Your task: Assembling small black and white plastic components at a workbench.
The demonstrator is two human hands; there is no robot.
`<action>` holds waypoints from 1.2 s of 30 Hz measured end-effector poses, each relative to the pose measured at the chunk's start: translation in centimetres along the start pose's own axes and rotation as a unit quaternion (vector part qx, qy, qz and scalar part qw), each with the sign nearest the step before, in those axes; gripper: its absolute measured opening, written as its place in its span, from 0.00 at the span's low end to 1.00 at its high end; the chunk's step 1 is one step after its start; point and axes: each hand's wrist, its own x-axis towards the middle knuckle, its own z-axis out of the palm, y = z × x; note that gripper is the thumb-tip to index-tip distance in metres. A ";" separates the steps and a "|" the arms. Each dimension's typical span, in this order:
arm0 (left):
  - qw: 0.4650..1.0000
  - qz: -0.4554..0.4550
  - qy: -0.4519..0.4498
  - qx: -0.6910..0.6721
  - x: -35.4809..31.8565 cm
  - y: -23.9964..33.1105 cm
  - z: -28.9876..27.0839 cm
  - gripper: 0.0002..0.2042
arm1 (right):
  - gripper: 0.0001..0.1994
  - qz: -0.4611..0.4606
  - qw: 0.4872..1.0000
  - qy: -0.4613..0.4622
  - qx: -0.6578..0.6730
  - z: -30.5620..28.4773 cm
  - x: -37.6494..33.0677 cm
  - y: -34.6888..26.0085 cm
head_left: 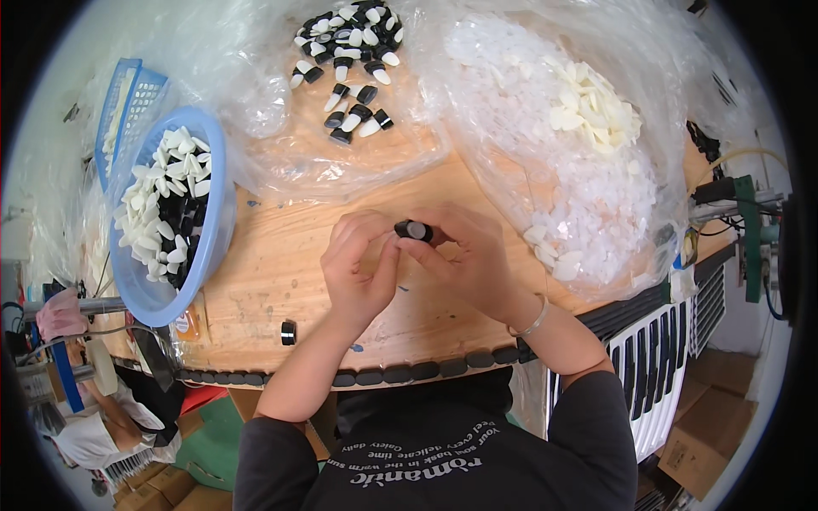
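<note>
In front of me, over the wooden table, my right hand [464,247] pinches a short black cap [415,230] with a greyish oval face. Thumb and forefinger of my left hand [358,255] are pressed together at the cap's left end. Whether they grip the cap itself or a small piece beside it I cannot make out. A single black cap [288,332] stands on the table left of my left forearm. At the far side, several black caps with white rounded tips [354,38] lie heaped on clear plastic film, some scattered toward me.
A blue basin [223,230] on the left holds white tips and black pieces, with a blue basket [146,85] behind it. Clear thin pieces [596,213] and cream ones [596,111] lie on film at right. Black pieces [424,370] line the table's front edge. A person [123,426] sits lower left.
</note>
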 end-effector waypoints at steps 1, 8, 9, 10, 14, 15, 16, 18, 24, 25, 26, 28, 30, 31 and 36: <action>1.000 0.000 -0.003 -0.010 -0.1 0.0 0.0 0.06 | 0.11 -0.039 0.997 0.006 -0.060 -0.1 0.0 -0.2; 0.977 -0.134 0.017 -0.163 -1.3 -0.3 0.3 0.05 | 0.11 -0.101 0.991 0.063 -0.061 0.5 -0.3 0.1; 0.968 -0.156 0.024 -0.195 -1.4 -0.2 0.4 0.05 | 0.11 -0.099 0.991 0.066 -0.062 0.5 -0.3 0.1; 0.957 -0.177 0.031 -0.227 -1.4 0.0 0.4 0.05 | 0.11 -0.093 0.992 0.068 -0.050 0.6 -0.3 0.0; 0.936 -0.227 0.027 -0.267 -1.4 0.9 0.1 0.05 | 0.11 -0.077 0.995 0.067 -0.006 0.7 -0.4 0.1; 0.928 -0.248 0.032 -0.277 -1.4 1.0 0.0 0.05 | 0.11 -0.077 0.995 0.066 -0.006 0.8 -0.4 0.0; 0.919 -0.269 0.038 -0.287 -1.4 1.1 -0.1 0.05 | 0.11 -0.051 0.996 0.070 0.022 0.9 -0.4 -0.1; 0.947 -0.200 0.033 -0.247 -1.0 0.3 0.3 0.06 | 0.11 -0.026 0.996 0.071 0.051 1.1 -0.3 -0.3; 0.993 0.079 0.005 0.082 0.8 1.3 0.4 0.15 | 0.11 -0.042 0.994 0.051 -0.090 0.1 -0.2 -0.2; 0.979 0.146 -0.026 0.138 0.8 1.2 0.2 0.16 | 0.11 -0.028 0.995 0.051 -0.078 0.3 -0.3 -0.1; 0.979 0.146 -0.026 0.139 0.7 0.9 0.2 0.16 | 0.11 -0.013 0.996 0.051 -0.066 0.4 -0.3 0.0; 0.968 0.199 -0.025 0.151 0.5 0.1 0.1 0.22 | 0.10 -0.007 0.996 0.030 -0.079 0.1 -0.2 -0.4; 0.969 0.203 -0.012 0.143 0.5 -0.1 0.3 0.23 | 0.09 -0.001 0.995 0.012 -0.095 0.1 -0.2 -0.4; 0.969 0.207 0.001 0.132 0.6 -0.2 0.4 0.24 | 0.09 0.101 0.991 0.005 0.085 0.2 -0.3 0.0; 0.972 0.197 -0.012 0.128 0.8 -0.1 0.5 0.25 | 0.08 0.204 0.935 -0.020 0.289 -0.3 0.0 0.8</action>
